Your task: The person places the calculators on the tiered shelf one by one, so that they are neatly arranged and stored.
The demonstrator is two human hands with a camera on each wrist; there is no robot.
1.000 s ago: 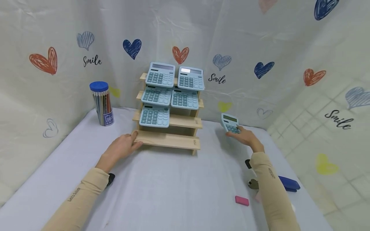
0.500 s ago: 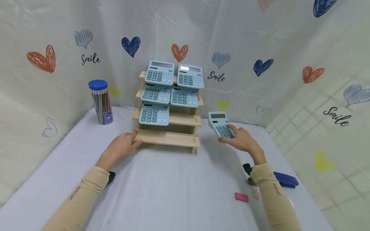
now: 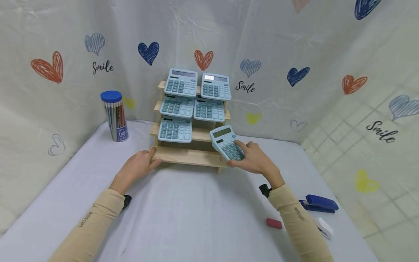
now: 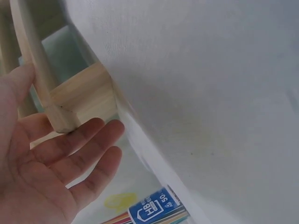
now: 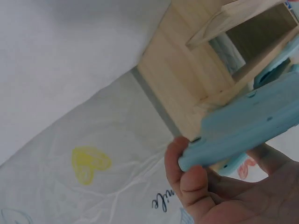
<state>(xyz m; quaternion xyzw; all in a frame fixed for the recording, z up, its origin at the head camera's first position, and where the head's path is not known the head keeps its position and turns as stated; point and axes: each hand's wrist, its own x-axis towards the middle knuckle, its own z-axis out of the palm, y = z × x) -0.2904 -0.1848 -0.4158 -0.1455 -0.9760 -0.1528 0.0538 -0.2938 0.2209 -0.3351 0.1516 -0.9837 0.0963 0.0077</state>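
White cloth is covering the worktop (image 3: 183, 211), and a sheet printed with hearts is hanging behind it. Standing at the back of the worktop is a stepped wooden rack (image 3: 191, 157), the landmark for all positions given. Five blue calculators (image 3: 181, 83) are leaning on its upper three tiers. The left hand (image 3: 139, 166) is resting against the left end of the rack's lowest step, fingers straight and relaxed, its grip closing on nothing; the left wrist view is showing the fingertips (image 4: 96, 128) under the step's corner. The right hand (image 3: 256, 160) is holding a sixth calculator (image 3: 227, 143) just in front of the rack's right end, above the lowest step, its grip pinching the lower edge between thumb and fingers (image 5: 191, 182). A pencil tub (image 3: 114, 115) with a blue lid is standing left of the rack. A blue stapler (image 3: 319, 203) and a pink eraser (image 3: 273, 223) are lying well to the right of the rack, nearer the person.
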